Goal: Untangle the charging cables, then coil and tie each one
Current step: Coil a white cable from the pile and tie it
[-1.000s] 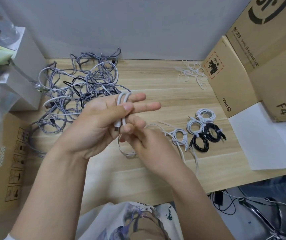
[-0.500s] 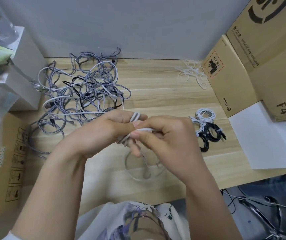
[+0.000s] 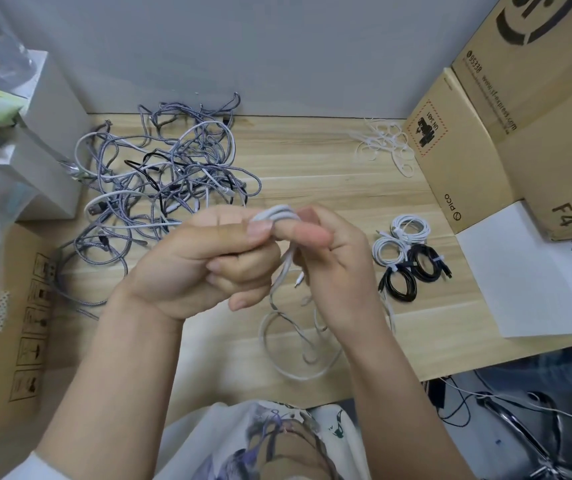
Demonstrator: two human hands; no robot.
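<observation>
A white charging cable (image 3: 281,268) is held above the wooden table (image 3: 312,168). My left hand (image 3: 205,261) pinches its folded loops between thumb and fingers. My right hand (image 3: 333,261) grips the same bundle from the right, thumb against the loops. The cable's loose end hangs below the hands in blurred loops down to the table's front edge. A tangled heap of grey braided, white and black cables (image 3: 160,188) lies at the back left. Several coiled, tied cables (image 3: 407,256), white and black, lie to the right.
A bunch of white ties (image 3: 383,147) lies at the back right. Cardboard boxes (image 3: 485,133) stand along the right side, a white sheet (image 3: 526,278) below them. Grey boxes and bags (image 3: 18,143) crowd the left. A cardboard box (image 3: 7,323) stands at the table's left end.
My two hands drew together over the white cable, and my right hand has wound another turn around the bundle. The hanging loop below has swung to the right.
</observation>
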